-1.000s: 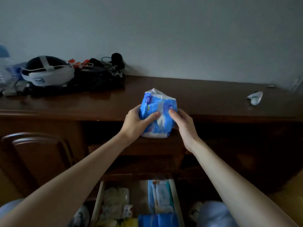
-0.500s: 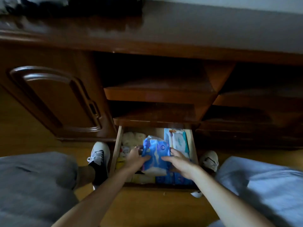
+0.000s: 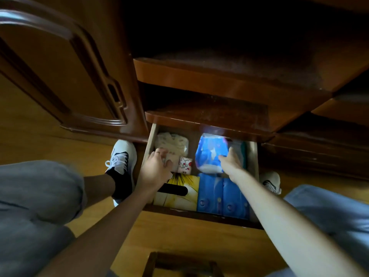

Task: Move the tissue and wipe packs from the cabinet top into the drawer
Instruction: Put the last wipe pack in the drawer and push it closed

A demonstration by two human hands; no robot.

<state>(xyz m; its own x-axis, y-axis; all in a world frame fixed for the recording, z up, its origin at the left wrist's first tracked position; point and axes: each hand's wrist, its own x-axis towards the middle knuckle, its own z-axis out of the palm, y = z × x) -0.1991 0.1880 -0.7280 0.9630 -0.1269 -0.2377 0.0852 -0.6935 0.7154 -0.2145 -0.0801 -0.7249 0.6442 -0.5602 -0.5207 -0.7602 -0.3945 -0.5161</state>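
The low drawer (image 3: 201, 215) stands pulled out under the cabinet shelves. A blue tissue pack (image 3: 209, 154) sits at its rear right, partly on a teal wipe pack (image 3: 240, 148). My right hand (image 3: 229, 163) grips the blue pack's right side. My left hand (image 3: 155, 166) rests with fingers apart on small pale packs (image 3: 173, 143) at the drawer's left, beside a little white cartoon pack (image 3: 185, 164). A yellow tissue box (image 3: 180, 195) and two blue packs (image 3: 222, 196) fill the front.
A carved cabinet door (image 3: 60, 66) stands to the left, and two dark shelves (image 3: 219, 76) overhang the drawer. My shoes (image 3: 121, 156) flank the drawer on the wooden floor. A wooden frame (image 3: 179, 263) lies near the bottom edge.
Both hands brought the blue pack down from the cabinet top into the drawer. The left hand has let go and shifted left onto the small packs; the right hand stays on the pack.
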